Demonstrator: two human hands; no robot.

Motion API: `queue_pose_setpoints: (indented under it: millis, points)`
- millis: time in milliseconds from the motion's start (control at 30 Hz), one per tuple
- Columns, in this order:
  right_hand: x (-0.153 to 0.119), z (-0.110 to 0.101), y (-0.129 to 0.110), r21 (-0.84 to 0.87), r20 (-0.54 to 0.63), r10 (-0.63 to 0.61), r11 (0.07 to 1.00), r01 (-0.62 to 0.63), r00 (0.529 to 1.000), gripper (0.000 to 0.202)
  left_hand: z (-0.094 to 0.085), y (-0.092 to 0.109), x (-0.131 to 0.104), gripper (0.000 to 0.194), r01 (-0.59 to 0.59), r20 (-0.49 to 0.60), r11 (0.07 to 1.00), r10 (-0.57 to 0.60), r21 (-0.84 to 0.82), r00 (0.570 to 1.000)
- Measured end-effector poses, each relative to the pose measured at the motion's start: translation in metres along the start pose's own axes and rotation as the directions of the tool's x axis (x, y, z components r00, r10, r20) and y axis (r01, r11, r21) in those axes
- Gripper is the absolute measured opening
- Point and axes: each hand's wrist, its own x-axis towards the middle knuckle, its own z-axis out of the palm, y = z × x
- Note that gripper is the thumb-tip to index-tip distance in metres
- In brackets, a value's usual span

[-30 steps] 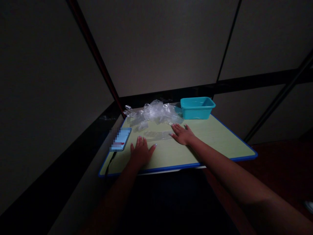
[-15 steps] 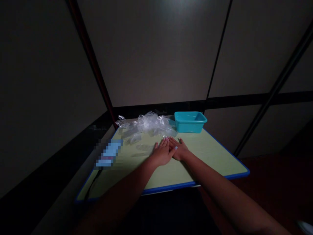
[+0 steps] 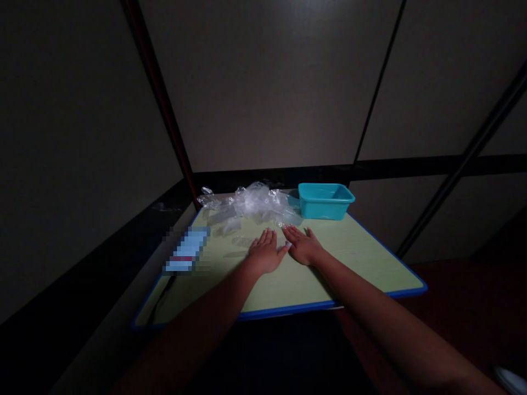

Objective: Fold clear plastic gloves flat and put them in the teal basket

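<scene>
My left hand lies palm down near the middle of the table, open, its thumb pointing toward the other hand. Just right of it my right hand is also flat and open, fingers angled to the left. A piece of clear plastic shows partly between and under the hands; its outline is hard to make out. Beyond the fingertips is a heap of crumpled clear plastic bags. Left of my left hand lies a thin see-through piece of plastic.
A turquoise plastic basin stands at the back right of the table. At the left edge lies a pixelated light-blue flat object with a dark cord. Dark-trimmed wall panels rise behind the table, which has a blue edge.
My hands, which met at the fingers and thumb, have slid apart a little, the left hand moving left. The whole view has shifted slightly.
</scene>
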Motion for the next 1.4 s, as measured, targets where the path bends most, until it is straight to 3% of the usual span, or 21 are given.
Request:
queue_pose_setpoints:
  millis: [467,600,733,833,967,1067,1233,1400]
  points:
    - [0.001,0.0,-0.001,0.014,0.01,0.015,1.0,-0.015,1.0,0.059,-0.006,-0.075,-0.002,0.081,0.174,0.006,0.983,-0.175,0.058,0.985]
    - [0.001,-0.001,-0.001,0.027,0.013,0.016,1.0,-0.016,1.0,0.059,-0.007,-0.083,-0.004,0.081,0.218,0.0,0.974,-0.219,0.053,0.976]
    - [0.001,-0.001,-0.002,0.039,0.003,0.016,0.999,-0.016,1.0,0.059,-0.015,-0.067,-0.007,0.078,0.219,-0.057,0.975,-0.217,0.033,0.975]
    - [0.001,0.0,-0.002,0.055,-0.01,0.017,0.998,-0.016,1.0,0.059,-0.024,-0.038,-0.009,0.073,0.017,-0.159,0.999,-0.011,0.033,0.987]
    - [0.0,0.001,0.001,0.027,-0.002,-0.038,0.999,0.038,0.999,0.061,-0.023,0.007,-0.002,0.071,-0.277,-0.052,0.96,0.275,-0.033,0.96]
    - [-0.001,0.0,0.003,-0.028,0.02,-0.092,0.995,0.093,0.996,0.068,-0.01,0.028,0.013,0.073,-0.337,-0.02,0.938,0.336,-0.085,0.942]
    - [-0.001,-0.001,0.002,-0.048,0.027,-0.075,0.996,0.076,0.997,0.066,0.005,0.024,0.03,0.073,-0.238,-0.017,0.965,0.238,-0.112,0.971]
    - [0.001,0.001,0.0,0.006,0.0,-0.023,1.0,0.023,1.0,0.059,-0.001,0.0,0.019,0.075,-0.215,0.011,0.976,0.216,-0.027,0.976]
